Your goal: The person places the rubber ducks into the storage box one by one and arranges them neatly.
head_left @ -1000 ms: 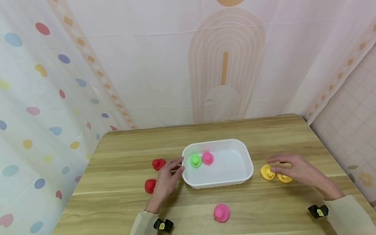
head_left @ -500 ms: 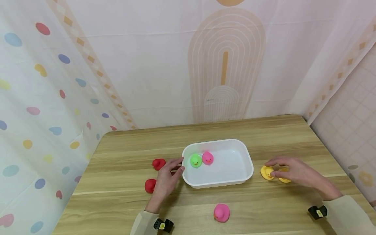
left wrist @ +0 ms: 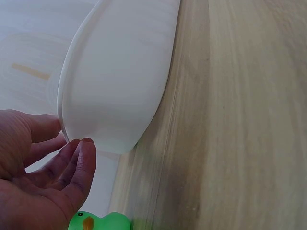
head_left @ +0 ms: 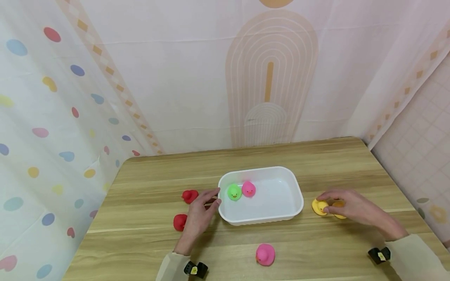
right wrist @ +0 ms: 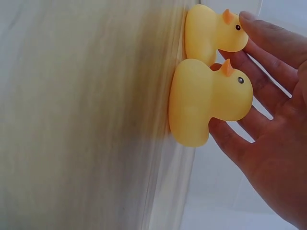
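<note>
Head view: I see a wood-grain table (head_left: 334, 156) against pale patterned curtains (head_left: 183, 86), the left hand (head_left: 199, 215) pinching the rim of a white tray (head_left: 261, 219). Between tray and right edge, the right hand (head_left: 351, 205) grips a yellow duck (head_left: 317, 207), a second duck (right wrist: 193, 103) beside it; wood stretches behind the tray to the back edge.

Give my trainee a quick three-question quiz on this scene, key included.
1. Counting: how many yellow ducks are at the right grip?
2. True or false: a green duck and a pink duck sit side by side inside the white tray.
3. Multiple choice: what colour is the lone duck on the table, on the near side of the tray? A) red, B) pink, C) yellow.

Key: 1. Two. 2. True. 3. B, pink.
</note>
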Demonstrator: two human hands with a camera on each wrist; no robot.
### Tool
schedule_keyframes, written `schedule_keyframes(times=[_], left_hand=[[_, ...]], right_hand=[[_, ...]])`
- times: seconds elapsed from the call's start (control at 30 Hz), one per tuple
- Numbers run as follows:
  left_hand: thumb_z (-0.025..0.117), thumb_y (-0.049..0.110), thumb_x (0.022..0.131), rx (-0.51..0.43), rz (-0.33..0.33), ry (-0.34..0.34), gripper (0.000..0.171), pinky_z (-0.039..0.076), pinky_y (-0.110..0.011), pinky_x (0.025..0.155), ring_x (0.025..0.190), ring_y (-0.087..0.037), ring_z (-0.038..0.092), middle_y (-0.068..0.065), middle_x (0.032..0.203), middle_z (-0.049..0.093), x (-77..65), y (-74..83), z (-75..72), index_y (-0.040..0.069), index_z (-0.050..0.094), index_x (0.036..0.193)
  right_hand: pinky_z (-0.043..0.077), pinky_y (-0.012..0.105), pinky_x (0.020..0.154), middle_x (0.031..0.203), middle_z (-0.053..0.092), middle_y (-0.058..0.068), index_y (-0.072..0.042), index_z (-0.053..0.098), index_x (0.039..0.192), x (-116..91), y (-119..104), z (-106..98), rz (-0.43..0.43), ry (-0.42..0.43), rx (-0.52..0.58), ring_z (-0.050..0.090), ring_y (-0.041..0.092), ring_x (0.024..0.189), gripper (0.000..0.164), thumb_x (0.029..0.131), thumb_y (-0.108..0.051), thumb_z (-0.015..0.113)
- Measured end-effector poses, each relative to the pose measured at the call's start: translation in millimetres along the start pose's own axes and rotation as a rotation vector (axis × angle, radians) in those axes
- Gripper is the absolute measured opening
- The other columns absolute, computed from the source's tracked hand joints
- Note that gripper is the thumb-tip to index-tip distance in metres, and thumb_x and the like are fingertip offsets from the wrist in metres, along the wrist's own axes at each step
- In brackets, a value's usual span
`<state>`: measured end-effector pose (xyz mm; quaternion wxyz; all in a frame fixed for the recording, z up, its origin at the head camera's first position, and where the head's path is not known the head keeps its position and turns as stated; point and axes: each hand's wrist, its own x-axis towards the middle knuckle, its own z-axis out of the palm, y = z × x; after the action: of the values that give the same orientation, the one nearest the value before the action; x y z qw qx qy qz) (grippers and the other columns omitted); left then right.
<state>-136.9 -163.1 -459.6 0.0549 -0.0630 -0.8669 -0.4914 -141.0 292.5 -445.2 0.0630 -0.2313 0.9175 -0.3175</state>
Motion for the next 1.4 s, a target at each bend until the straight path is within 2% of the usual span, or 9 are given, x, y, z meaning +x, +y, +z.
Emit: schedule_keyframes(times=[0.13,0.3,0.47,1.07,1.4], left_hand=[[0.07,0.004,0.098,0.003,-0.004,-0.001,0.04,0.06,-0.038,0.093,0.11,-0.03,0.069,-0.014,0.131,0.064,0.0,-0.1,-0.1,0.003,0.066,0.138],[0.07,0.005,0.098,0.008,-0.008,-0.005,0.04,0.06,-0.038,0.093,0.111,-0.03,0.068,-0.014,0.132,0.064,0.1,-0.7,-0.2,0.004,0.066,0.138],[0.069,0.005,0.099,0.018,-0.012,-0.012,0.04,0.06,-0.038,0.093,0.112,-0.03,0.067,-0.014,0.133,0.063,-0.2,-1.7,0.2,0.004,0.066,0.139],[0.069,0.005,0.099,0.012,-0.016,-0.015,0.04,0.06,-0.038,0.093,0.112,-0.03,0.067,-0.014,0.133,0.063,-0.8,-1.4,0.1,0.004,0.065,0.139],[0.068,0.005,0.099,0.015,-0.023,-0.012,0.04,0.06,-0.038,0.094,0.112,-0.03,0.067,-0.014,0.133,0.063,-0.7,-0.3,-0.1,0.004,0.065,0.139]], right_hand=[[0.054,0.053,0.094,0.121,0.072,0.002,-0.018,0.076,0.119,-0.2,1.0,0.9,-0.006,0.004,-0.003,0.063,0.033,0.116,0.027,0.094,-0.031,0.077],[0.053,0.062,0.095,0.122,0.072,0.008,-0.015,0.076,0.118,-1.1,-0.1,1.0,-0.008,0.019,0.016,0.063,0.041,0.118,0.024,0.096,-0.026,0.075],[0.052,0.066,0.094,0.123,0.071,0.013,-0.013,0.076,0.119,-1.6,-3.8,-0.8,-0.002,0.052,0.0,0.063,0.044,0.117,0.025,0.097,-0.026,0.074],[0.054,0.058,0.093,0.12,0.074,0.008,-0.012,0.078,0.119,-1.3,-15.9,-10.6,-0.072,0.208,-0.079,0.065,0.039,0.116,0.025,0.095,-0.02,0.076],[0.052,0.059,0.095,0.125,0.072,0.008,-0.013,0.076,0.122,-0.5,-26.8,-14.7,-0.054,0.214,-0.057,0.063,0.038,0.121,0.025,0.099,-0.022,0.072]])
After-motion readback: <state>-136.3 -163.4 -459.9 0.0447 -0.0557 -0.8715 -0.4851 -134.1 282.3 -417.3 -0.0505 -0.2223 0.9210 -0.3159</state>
